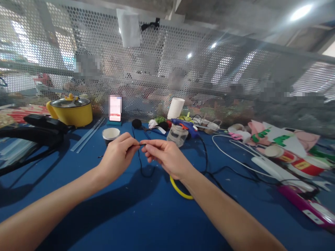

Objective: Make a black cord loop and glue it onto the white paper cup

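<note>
Over the blue table (125, 216), my left hand (117, 153) and my right hand (167, 157) meet with fingertips pinched almost together. Between them is a thin black yarn (142, 144), of which only a short dark bit shows at the fingertips. A strand hangs below the hands and loops on the table; a black yarn ball (136, 123) lies behind. Just beyond my left hand stands a white paper cup (111, 133) with a dark lower side, partly covered by the hand. A yellow ring (180, 191) lies partly under my right wrist.
A clear jar (178, 136) with a blue glue gun (184, 124) stands behind my right hand. A lit phone (115, 108) and a yellow pot (72, 111) are at the back. Cables, a white power strip (269, 169) and a purple device (306, 205) lie right; black clamp-like tools (39, 132) left.
</note>
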`<move>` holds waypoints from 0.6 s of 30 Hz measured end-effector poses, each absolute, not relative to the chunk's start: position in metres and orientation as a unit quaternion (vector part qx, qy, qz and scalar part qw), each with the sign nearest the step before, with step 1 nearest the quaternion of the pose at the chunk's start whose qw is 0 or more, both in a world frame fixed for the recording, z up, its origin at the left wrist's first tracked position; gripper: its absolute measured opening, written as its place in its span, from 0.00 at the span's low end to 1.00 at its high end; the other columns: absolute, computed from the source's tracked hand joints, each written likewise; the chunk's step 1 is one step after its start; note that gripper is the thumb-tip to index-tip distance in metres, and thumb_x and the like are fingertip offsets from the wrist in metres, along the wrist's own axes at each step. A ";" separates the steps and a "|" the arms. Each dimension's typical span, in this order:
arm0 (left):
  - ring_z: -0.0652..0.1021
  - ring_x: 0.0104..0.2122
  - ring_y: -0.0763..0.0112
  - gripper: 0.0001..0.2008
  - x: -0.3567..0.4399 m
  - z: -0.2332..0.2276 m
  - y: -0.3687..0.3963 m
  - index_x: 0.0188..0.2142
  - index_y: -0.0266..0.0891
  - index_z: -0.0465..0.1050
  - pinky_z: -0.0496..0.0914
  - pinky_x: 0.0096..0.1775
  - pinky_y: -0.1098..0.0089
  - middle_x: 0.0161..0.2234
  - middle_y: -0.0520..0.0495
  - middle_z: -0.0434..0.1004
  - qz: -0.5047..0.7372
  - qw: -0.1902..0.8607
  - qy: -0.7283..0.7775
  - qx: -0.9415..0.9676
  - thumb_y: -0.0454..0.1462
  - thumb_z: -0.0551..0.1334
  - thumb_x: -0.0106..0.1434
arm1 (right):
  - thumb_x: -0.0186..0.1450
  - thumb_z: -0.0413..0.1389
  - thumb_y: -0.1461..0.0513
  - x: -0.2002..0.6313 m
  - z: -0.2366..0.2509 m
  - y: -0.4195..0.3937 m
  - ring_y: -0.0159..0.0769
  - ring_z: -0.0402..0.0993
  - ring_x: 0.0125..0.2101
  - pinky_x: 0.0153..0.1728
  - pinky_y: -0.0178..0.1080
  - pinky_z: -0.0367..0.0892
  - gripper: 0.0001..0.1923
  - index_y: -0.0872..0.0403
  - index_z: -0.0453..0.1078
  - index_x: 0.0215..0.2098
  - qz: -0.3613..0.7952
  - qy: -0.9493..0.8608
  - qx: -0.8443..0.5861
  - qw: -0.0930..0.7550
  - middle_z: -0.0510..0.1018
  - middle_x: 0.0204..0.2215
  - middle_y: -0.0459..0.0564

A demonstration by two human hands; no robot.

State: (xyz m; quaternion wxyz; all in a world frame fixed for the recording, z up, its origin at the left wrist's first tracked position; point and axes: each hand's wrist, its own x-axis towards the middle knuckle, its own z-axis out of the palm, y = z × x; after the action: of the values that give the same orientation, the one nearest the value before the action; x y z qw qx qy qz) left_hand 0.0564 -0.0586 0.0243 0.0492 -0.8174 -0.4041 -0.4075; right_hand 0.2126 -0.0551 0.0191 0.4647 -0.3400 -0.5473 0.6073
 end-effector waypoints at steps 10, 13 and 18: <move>0.67 0.23 0.78 0.07 0.058 0.023 -0.059 0.25 0.37 0.68 0.62 0.26 0.76 0.24 0.51 0.66 -0.421 0.037 -0.426 -0.800 0.28 0.54 0.56 | 0.58 0.53 0.58 0.210 0.021 -0.056 0.26 0.66 0.22 0.22 0.31 0.62 0.12 0.59 0.71 0.32 0.710 -0.436 -0.296 0.467 0.72 0.23 0.48; 0.67 0.23 0.78 0.07 0.057 0.022 -0.059 0.25 0.36 0.68 0.62 0.26 0.76 0.24 0.51 0.65 -0.432 0.033 -0.427 -0.794 0.28 0.54 0.56 | 0.62 0.49 0.59 0.209 0.023 -0.058 0.26 0.66 0.22 0.22 0.31 0.62 0.12 0.59 0.70 0.34 0.730 -0.411 -0.292 0.461 0.72 0.23 0.48; 0.66 0.22 0.78 0.06 0.058 0.022 -0.059 0.25 0.36 0.67 0.61 0.25 0.77 0.23 0.52 0.64 -0.455 0.009 -0.430 -0.780 0.29 0.54 0.57 | 0.64 0.45 0.60 0.207 0.026 -0.061 0.25 0.65 0.22 0.23 0.30 0.62 0.14 0.58 0.70 0.33 0.768 -0.358 -0.284 0.448 0.71 0.23 0.47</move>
State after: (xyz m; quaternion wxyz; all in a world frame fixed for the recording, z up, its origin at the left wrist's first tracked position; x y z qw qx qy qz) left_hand 0.0585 -0.0595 0.0215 0.0086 -0.7801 -0.4295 -0.4549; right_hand 0.2075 -0.0607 0.0259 0.4479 -0.2844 -0.3582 0.7682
